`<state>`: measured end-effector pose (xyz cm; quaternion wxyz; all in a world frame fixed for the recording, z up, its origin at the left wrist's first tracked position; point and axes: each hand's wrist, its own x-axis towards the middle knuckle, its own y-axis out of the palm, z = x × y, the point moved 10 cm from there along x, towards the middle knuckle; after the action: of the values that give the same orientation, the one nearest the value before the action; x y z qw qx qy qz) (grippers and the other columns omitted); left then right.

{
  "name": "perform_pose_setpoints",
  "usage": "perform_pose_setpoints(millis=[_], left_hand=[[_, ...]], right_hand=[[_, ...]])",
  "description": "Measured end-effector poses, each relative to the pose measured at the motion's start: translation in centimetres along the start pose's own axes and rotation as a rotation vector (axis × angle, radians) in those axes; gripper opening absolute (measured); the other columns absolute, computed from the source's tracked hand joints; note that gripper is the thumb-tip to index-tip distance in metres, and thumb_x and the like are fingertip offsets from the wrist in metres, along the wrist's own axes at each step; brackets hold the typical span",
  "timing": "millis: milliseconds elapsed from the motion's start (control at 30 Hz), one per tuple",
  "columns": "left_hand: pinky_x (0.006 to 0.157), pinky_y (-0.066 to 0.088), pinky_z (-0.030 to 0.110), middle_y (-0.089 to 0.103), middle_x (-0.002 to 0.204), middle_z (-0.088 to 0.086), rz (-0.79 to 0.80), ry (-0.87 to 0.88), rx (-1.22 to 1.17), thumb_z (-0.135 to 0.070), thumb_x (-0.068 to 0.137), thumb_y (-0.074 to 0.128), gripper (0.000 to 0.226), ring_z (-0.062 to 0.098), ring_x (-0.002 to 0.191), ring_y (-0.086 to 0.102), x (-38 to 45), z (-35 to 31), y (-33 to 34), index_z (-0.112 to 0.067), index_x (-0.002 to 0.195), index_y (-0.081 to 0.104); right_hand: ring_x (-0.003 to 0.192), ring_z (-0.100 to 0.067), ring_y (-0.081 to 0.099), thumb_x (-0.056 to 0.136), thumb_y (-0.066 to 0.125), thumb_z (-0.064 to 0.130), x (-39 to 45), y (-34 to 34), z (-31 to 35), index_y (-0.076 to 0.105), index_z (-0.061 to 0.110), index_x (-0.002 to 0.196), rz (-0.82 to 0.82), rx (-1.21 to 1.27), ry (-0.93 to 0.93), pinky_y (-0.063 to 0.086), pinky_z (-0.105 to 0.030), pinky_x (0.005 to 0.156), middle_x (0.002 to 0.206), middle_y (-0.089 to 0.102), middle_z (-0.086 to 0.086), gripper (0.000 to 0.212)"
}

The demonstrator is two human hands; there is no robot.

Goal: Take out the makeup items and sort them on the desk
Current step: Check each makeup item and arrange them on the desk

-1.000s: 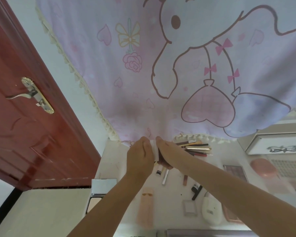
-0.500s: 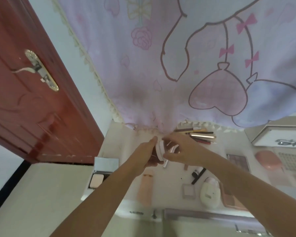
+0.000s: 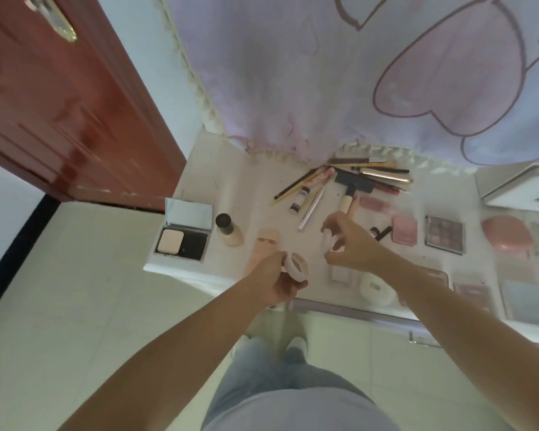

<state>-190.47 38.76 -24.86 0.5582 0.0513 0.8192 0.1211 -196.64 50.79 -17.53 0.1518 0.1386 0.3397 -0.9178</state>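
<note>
- We grasp a small round white jar [image 3: 297, 267] in our left hand [image 3: 277, 279], fingers curled round its side; its open mouth faces up and shows pinkish powder or cream, probably so we can see what it is before we sort it.
- Our right hand [image 3: 353, 244] pinches what looks like the jar's white round lid [image 3: 327, 243] between thumb and fingertips, held apart from the jar and above the white counter [image 3: 231, 169]; blur makes the lid hard to confirm.
- Near the hands lie a peach tube [image 3: 263, 250], a round white puff case [image 3: 376, 288] and a small pale square case [image 3: 339, 273], all flat near the front edge.
- Further left stand a glass foundation bottle with a black cap [image 3: 228, 230] and an open black powder compact with a mirror [image 3: 184, 233], grouped as face products, we judge.
- At the back, pencils, brushes and slim tubes [image 3: 355, 178] are bunched under the fringe of a lilac cartoon-print cloth [image 3: 355, 73].
- To the right lie pink blush compacts [image 3: 404, 230] and an eyeshadow palette [image 3: 444, 234], laid side by side.
- We judge sorting well along; the jar still needs a place.
</note>
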Motion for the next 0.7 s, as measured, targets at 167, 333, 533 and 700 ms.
perform_pose_setpoints(millis=[167,333,533,700], left_hand=[[0.033,0.029,0.009,0.052,0.071,0.006,-0.076,-0.062,-0.074,-0.018,0.094,0.030,0.025,0.015,0.032,0.055,1.8,2.0,0.0,-0.012,0.075,0.046],[0.033,0.027,0.012,0.047,0.067,0.009,-0.124,-0.045,-0.063,-0.011,0.094,0.024,0.032,0.017,0.052,0.045,2.7,2.2,0.3,-0.008,0.070,0.045],[0.036,0.035,0.017,0.042,0.065,0.009,-0.170,-0.021,-0.143,-0.021,0.097,0.028,0.036,0.017,0.052,0.035,2.7,2.7,-0.7,-0.006,0.070,0.046],[0.056,0.034,0.024,0.037,0.065,0.005,-0.180,0.061,-0.056,-0.009,0.094,0.039,0.028,0.014,0.056,0.034,1.1,1.9,-1.3,-0.012,0.066,0.042]], right_hand=[[0.109,-0.023,0.050,0.074,0.063,-0.001,1.3,1.6,-2.9,0.042,0.002,0.120,0.019,-0.064,0.064,0.043,-0.023,0.087,0.116,0.048,-0.010,0.050],[0.128,-0.020,0.040,0.081,0.061,0.008,2.6,2.5,-4.2,0.036,0.008,0.135,0.041,-0.252,0.063,0.029,-0.025,0.102,0.139,0.042,-0.007,0.060],[0.134,-0.018,0.034,0.088,0.055,0.016,4.5,3.4,-5.1,0.032,0.015,0.140,0.068,-0.436,0.031,0.024,-0.026,0.109,0.145,0.037,-0.002,0.057],[0.136,-0.019,0.031,0.089,0.053,0.016,5.0,5.5,-4.8,0.030,0.014,0.141,0.118,-0.521,-0.039,0.023,-0.030,0.112,0.146,0.037,-0.005,0.057]])
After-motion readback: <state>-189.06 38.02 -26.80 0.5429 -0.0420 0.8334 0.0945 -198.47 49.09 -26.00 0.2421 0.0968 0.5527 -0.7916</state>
